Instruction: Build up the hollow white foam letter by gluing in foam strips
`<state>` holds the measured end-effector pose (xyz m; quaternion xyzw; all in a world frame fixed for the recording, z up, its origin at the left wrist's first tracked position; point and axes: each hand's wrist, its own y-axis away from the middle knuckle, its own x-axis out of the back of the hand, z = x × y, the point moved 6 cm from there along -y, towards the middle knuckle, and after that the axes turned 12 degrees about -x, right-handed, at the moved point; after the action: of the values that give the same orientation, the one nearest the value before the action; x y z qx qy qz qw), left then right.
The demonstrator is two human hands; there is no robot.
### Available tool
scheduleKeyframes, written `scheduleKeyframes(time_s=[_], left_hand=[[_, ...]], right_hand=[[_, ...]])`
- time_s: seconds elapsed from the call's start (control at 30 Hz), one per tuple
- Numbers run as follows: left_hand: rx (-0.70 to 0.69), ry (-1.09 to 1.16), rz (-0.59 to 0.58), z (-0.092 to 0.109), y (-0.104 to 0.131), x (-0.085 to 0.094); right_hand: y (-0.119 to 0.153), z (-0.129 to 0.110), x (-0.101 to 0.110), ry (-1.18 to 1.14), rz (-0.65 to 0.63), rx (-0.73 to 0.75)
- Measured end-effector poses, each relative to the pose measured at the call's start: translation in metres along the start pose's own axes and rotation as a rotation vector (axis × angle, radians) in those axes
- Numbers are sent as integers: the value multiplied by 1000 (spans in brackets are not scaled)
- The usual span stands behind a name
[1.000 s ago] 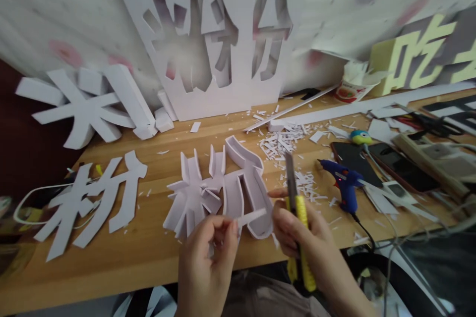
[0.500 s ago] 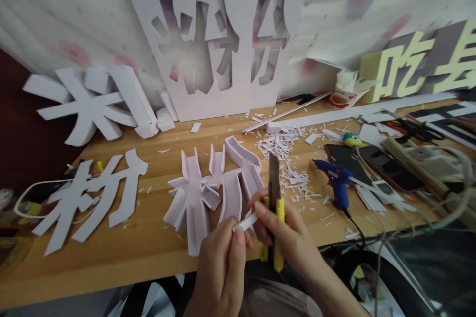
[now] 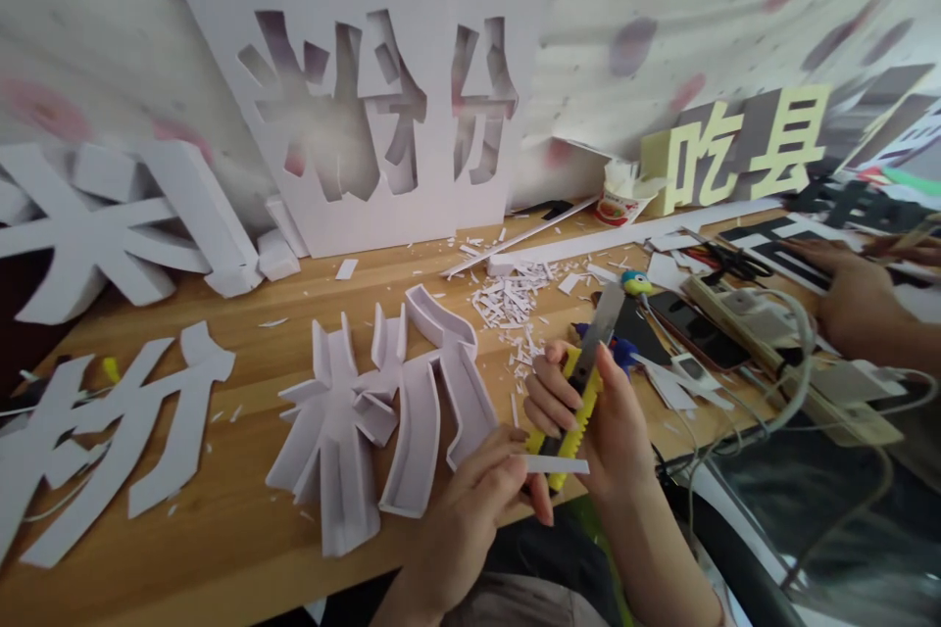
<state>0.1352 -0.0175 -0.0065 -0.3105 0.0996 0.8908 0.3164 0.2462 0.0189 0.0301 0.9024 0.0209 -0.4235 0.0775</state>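
My right hand (image 3: 595, 411) is closed around a yellow and black utility knife (image 3: 580, 382), its blade out and pointing up and away. Between the fingers of my left hand (image 3: 477, 500) is a short white foam strip (image 3: 555, 463), crossing just in front of the knife's handle. Left of my hands, a hollow white foam character with raised side walls (image 3: 345, 451) lies on the wooden table (image 3: 242, 539). Flat white character pieces (image 3: 180, 411) lie farther left.
White scraps (image 3: 515, 294) litter the table beyond my hands. A blue glue gun (image 3: 623, 353) is partly hidden by my right hand. Phones (image 3: 695, 328), a power strip (image 3: 794, 367) and cables lie right. Another person's hand (image 3: 845, 279) rests at far right. A cut-out board (image 3: 412, 225) stands behind.
My view has swung right, bringing another person's hands into sight. The knife now tilts right, and my right hand no longer touches the strip, which stays in my left fingers.
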Motion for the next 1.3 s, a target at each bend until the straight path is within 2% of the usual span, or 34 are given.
scheduleKeyframes(time_s=[0.13,0.2,0.27,0.37,0.5,0.6,0.67,0.73,0.87,0.97,1.03,1.1,1.13,1.23,1.3], left_hand=[[42,323,37,-3,-3,-7],[93,542,4,-7,-5,-15],[142,743,-56,-11,-7,-24],[141,962,-95,-10,-12,-31],[95,1081,18,-2,-17,-24],[79,1081,121,1,-19,-11],[67,993,168,-1,-19,-2],[58,777,231,-9,-17,7],[-43,86,369,-15,-9,24],[-191,-425,359,7,-4,20],[-277,-658,354,29,0,15],[-304,-797,369,50,5,13],[-294,-849,380,58,7,13],[-251,-944,402,69,15,14],[-268,-942,433,67,21,13]], right_hand=[[5,-3,-8,-28,-151,-31],[2,-5,-8,-37,-185,-28],[-5,-6,0,-13,-109,-17],[-18,-7,24,11,97,-2],[-20,-14,43,-32,150,17],[-11,-20,45,-65,134,28],[-3,-21,41,-40,115,40],[5,-19,32,64,117,71],[14,-1,11,356,182,66],[13,6,8,371,271,69],[15,0,14,323,368,187],[18,-6,19,365,435,253],[18,-5,20,431,430,230],[16,10,15,625,325,28],[15,23,8,627,258,-63]])
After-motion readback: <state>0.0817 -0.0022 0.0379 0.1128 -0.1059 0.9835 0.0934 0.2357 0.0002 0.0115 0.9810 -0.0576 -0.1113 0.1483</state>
